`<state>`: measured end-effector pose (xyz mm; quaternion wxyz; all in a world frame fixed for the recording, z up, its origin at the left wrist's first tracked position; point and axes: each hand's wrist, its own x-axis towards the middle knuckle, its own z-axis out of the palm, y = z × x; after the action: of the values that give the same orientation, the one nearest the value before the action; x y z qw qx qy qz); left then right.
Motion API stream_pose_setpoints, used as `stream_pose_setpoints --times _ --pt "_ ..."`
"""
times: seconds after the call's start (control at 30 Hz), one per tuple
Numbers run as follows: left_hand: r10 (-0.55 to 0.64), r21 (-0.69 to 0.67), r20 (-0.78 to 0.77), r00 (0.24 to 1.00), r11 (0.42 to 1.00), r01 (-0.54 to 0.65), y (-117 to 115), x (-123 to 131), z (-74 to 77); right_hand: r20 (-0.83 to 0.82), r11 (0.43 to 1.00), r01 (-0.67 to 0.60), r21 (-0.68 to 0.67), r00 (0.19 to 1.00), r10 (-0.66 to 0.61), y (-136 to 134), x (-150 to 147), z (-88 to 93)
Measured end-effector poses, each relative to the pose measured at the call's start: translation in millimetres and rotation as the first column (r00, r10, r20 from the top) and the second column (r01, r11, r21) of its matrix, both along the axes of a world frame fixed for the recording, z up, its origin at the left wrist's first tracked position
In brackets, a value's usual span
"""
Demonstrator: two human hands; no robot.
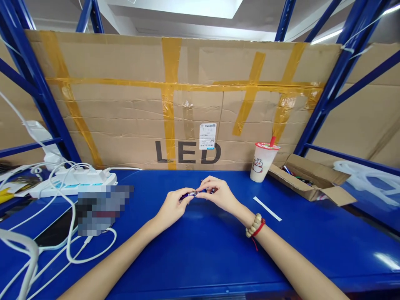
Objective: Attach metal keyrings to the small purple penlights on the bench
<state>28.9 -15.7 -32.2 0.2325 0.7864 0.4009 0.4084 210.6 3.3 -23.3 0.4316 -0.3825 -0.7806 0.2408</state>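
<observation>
In front of the cardboard, a slim dark blue object with a silvery part (191,193) is held level between my two hands, just above the blue table (200,250). It resembles a pen, but my fingers cover most of it and I cannot make out its kind for sure. My left hand (172,208) is closed around its left part, thumb and fingers pinching. From the other side, my right hand (220,193) pinches it between thumb and fingertips; a dark blue bit shows behind those fingers. The two hands' fingertips nearly meet at the silvery part.
A white paper strip (267,208) lies right of my hands. Behind it stand a drink cup (259,164) with a red straw and an open cardboard box (298,185) holding pen-like items. At left are a power strip (109,183), white cables (75,216) and a phone (56,231).
</observation>
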Motion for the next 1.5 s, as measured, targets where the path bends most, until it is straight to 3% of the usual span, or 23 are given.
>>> stream_pose_setpoints --times 0.2,0.47,0.67,0.8,0.97,1.03,1.13,1.27,1.37,1.5 --pt "-0.093 -0.103 -0.015 0.996 0.991 0.090 -5 1 5.8 0.089 0.997 -0.017 0.072 0.996 0.010 2 4 -1.5" --pt "-0.138 -0.124 -0.021 0.990 0.983 0.135 -7 0 2.4 0.038 1.000 0.026 -0.012 0.999 -0.025 0 -1 -4.8" --pt "-0.096 -0.099 0.006 0.995 0.990 0.096 -7 -1 -2.2 0.027 0.996 0.061 -0.068 0.998 -0.059 -1 -3 -6.1" --pt "-0.070 -0.027 -0.023 0.997 0.997 0.069 -7 -2 -3.6 -0.065 0.976 -0.026 -0.218 0.998 0.013 0 -5 -7.6" --pt "-0.028 0.069 -0.068 0.997 0.997 0.033 -7 -3 -2.6 -0.126 0.871 -0.041 -0.489 0.992 -0.024 -3 -7 -6.2" --pt "-0.026 0.092 -0.078 0.997 0.995 0.033 -6 -3 -2.0 -0.134 0.845 -0.044 -0.534 0.990 -0.033 -3 -8 -6.6" --pt "-0.020 0.089 -0.100 0.995 0.996 0.029 -3 -1 -2.5 -0.109 0.894 -0.019 -0.448 0.994 -0.033 -1 -8 -8.8" --pt "0.026 0.031 -0.120 0.992 0.999 -0.022 1 -1 -6.0 0.009 0.991 0.071 -0.109 0.997 -0.071 3 -3 -9.3" --pt "0.024 -0.022 -0.162 0.986 0.999 -0.028 3 -1 -8.4 0.092 0.996 0.042 0.081 0.995 -0.049 3 2 -6.6" --pt "-0.039 -0.057 -0.133 0.990 0.998 0.032 2 0 -7.7 0.222 0.987 0.010 0.161 0.974 -0.046 1 7 -2.2"
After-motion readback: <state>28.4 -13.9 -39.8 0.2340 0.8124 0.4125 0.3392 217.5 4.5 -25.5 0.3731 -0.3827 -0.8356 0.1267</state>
